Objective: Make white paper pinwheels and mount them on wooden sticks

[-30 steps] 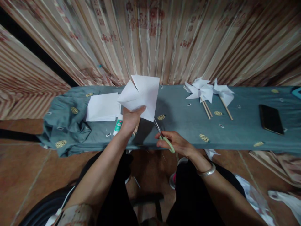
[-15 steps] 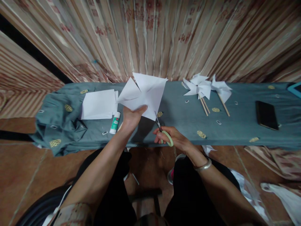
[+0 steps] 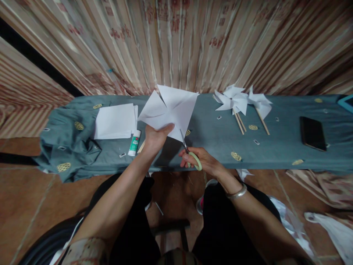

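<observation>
Left hand [image 3: 156, 137] held a white paper square [image 3: 169, 110] up over the cloth-covered bench [image 3: 220, 147], fingers pinched shut on its lower edge, thumb on the near face. Sheet was tilted, already slit from at least one corner toward the middle, the flaps starting to part at the top. Right hand [image 3: 202, 162] gripped green-handled scissors [image 3: 190, 154], fingers curled through the loops, blades pointing up and left with the tips touching the sheet's lower right edge; how far the blades were spread was too small to read. Judged step: cutting the diagonal slits of a pinwheel blank, with this corner's cut just being entered. Next move probably called for steering the blades along the diagonal toward the centre and stopping short of it, with the left hand keeping the paper taut and then turning it for any uncut corner. On the bench left of the held sheet lay a stack of white paper [image 3: 116, 120], a glue stick [image 3: 134, 142] just beside its near corner, and a wooden stick [image 3: 141, 146] partly hidden behind the left wrist. Further right lay two finished paper pinwheels [image 3: 241, 103] on sticks, touching each other, and well apart from them a dark phone [image 3: 312, 133]. Small paper scraps dotted the cloth.
</observation>
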Available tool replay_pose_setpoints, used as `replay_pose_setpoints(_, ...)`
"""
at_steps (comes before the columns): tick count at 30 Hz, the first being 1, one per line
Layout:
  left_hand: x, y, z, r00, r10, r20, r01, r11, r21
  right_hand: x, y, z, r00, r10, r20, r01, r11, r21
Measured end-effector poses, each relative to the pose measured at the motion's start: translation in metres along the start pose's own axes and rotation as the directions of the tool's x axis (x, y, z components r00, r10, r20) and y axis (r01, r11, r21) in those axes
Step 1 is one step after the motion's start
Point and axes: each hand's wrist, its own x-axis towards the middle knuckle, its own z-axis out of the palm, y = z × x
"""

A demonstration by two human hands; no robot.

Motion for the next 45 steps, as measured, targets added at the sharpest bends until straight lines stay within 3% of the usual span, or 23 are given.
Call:
replay_pose_setpoints(17,0.001,-0.003,-0.002,1.000,0.007,-0.013,-0.007,1.000,0.024,0.003,0.007,-0.001,1.000,-0.022,0.004,0.022,1.000,-0.003)
replay_pose_setpoints(30,0.001,-0.002,-0.004,1.000,0.011,0.012,-0.011,1.000,0.008,0.002,0.004,0.003,0.999,0.027,-0.024,-0.026,0.998,0.053)
replay_pose_setpoints(45,0.006,-0.006,-0.005,0.997,0.072,-0.034,-0.070,0.996,0.059,0.004,0.002,0.004,0.997,0.053,-0.053,-0.051,0.998,0.047)
